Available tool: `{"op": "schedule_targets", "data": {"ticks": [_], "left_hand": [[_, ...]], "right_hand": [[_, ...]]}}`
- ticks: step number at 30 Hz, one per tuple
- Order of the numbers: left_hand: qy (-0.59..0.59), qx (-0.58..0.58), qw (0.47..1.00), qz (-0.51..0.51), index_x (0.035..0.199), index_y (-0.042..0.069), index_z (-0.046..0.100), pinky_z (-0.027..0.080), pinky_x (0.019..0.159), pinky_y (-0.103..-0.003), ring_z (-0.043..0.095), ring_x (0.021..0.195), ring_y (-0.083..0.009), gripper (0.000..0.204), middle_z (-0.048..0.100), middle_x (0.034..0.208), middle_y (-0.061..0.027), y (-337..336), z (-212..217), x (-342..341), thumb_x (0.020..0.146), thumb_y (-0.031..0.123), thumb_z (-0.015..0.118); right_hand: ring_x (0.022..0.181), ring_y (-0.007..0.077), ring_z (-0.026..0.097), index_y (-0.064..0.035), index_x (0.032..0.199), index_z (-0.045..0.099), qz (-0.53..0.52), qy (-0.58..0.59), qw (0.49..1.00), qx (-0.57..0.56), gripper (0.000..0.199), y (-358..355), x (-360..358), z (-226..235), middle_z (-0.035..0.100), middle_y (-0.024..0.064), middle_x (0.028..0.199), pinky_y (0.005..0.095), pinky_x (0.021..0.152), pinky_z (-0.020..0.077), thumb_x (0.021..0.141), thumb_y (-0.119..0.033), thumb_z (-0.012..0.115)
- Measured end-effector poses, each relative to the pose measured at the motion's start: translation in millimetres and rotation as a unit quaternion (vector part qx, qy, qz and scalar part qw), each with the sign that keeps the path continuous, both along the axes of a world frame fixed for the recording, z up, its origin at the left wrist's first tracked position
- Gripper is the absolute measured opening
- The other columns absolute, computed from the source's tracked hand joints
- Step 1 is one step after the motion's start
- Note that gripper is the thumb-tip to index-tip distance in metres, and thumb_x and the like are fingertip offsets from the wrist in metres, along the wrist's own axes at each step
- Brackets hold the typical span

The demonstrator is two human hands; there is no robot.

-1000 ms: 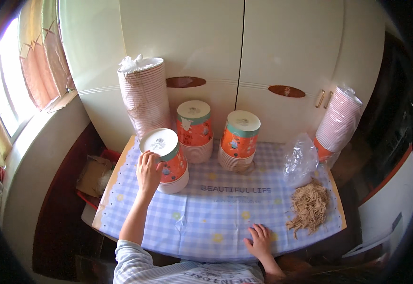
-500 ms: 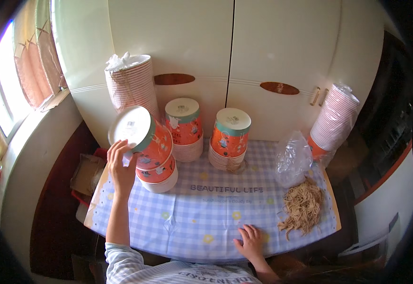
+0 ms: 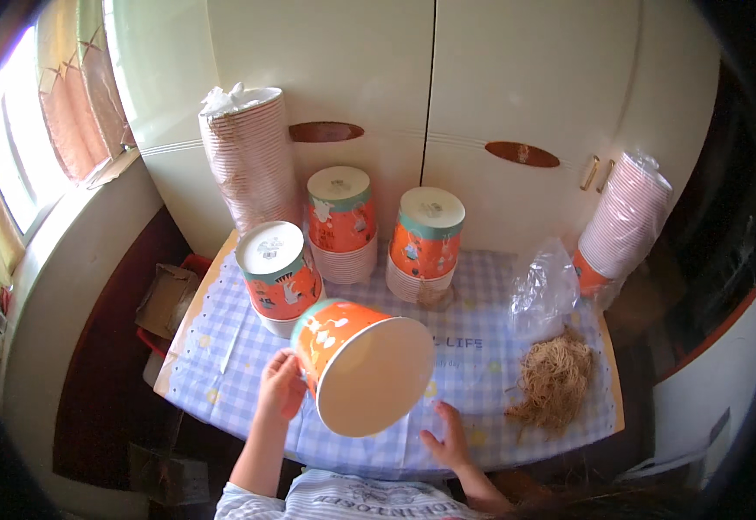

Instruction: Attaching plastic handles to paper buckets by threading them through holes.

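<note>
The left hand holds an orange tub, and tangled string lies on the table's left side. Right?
Not quite: the head view shows the tangled string on the right side of the table. The left hand does hold the orange tub.

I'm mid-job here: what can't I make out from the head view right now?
All in the head view:
Tablecloth lettering: partly covered by the paper tub in the left hand.
Lower right of the front-left stack: hidden behind that tub.
Foot of the tall wrapped stack on the left: hidden behind the front-left stack.
The tub's far outer side: turned away from the camera.
Print on the upturned base of the front-left stack: too small to read.
</note>
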State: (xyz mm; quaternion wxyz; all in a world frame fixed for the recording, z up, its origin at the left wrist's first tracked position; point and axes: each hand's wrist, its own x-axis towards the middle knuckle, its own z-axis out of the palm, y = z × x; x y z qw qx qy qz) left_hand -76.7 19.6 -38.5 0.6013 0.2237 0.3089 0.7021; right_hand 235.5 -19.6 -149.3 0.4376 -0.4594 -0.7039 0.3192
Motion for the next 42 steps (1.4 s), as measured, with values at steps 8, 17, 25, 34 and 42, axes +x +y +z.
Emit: {"op": "schedule_targets", "data": {"ticks": [8,17,25,34,42], "left_hand": [[-0.089,-0.185,0.955,-0.212,0.103,0.003,0.055,0.049,0.077,-0.033,0.059,0.086,-0.019,0.023,0.06,0.097,-0.0084,-10.3,-57.2,50.1,0.087,0.018,0.051],[0.13,-0.155,0.975,-0.094,0.107,0.003,0.051,0.044,0.08,-0.027,0.054,0.093,-0.0129,0.022,0.057,0.099,-0.0051,-28.8,-73.5,61.8,0.086,0.009,0.051],[0.313,0.023,0.948,0.06,0.108,-0.001,0.049,0.035,0.091,-0.033,0.047,0.106,-0.0213,0.029,0.051,0.112,-0.0129,-48.6,-52.4,31.8,0.084,0.015,0.049],[0.71,0.339,0.618,0.0,0.089,0.013,0.059,0.035,0.086,-0.042,0.053,0.097,-0.0209,0.034,0.06,0.097,-0.0002,-69.4,14.1,56.4,0.066,0.035,0.07],[0.732,0.373,0.569,-0.014,0.075,0.017,0.058,0.036,0.082,-0.04,0.055,0.087,-0.0134,0.021,0.059,0.08,0.0061,-72.1,7.2,76.1,0.061,0.023,0.073]], "right_hand": [[0.124,0.0283,0.029,-0.0049,0.135,0.014,0.05,0.175,0.981,-0.072,0.111,16.1,-17.2,20.5,0.024,0.0178,0.136,0.0414,0.1,0.0277,0.052,-0.026,0.085],[0.12,0.0234,0.036,-0.0044,0.132,0.027,0.084,0.196,0.969,-0.122,0.105,8.0,-24.4,42.8,0.036,0.0133,0.131,0.0409,0.1,0.0305,0.048,-0.024,0.086],[0.118,0.0261,0.037,-0.005,0.13,0.03,0.117,0.109,0.983,-0.089,0.1,13.2,-28.7,34.5,0.037,0.0136,0.128,0.0433,0.099,0.0294,0.05,-0.031,0.084],[0.11,0.0238,0.046,-0.0069,0.126,0.039,0.008,-0.187,0.981,-0.047,0.077,20.3,17.4,42.1,0.046,0.0086,0.122,0.0384,0.095,0.0365,0.061,-0.019,0.078],[0.098,0.0261,0.046,-0.0084,0.094,0.063,-0.263,-0.423,0.867,0.015,0.019,50.0,113.3,37.7,0.056,0.007,0.1,0.038,0.086,0.0369,0.075,-0.005,0.059]]}}
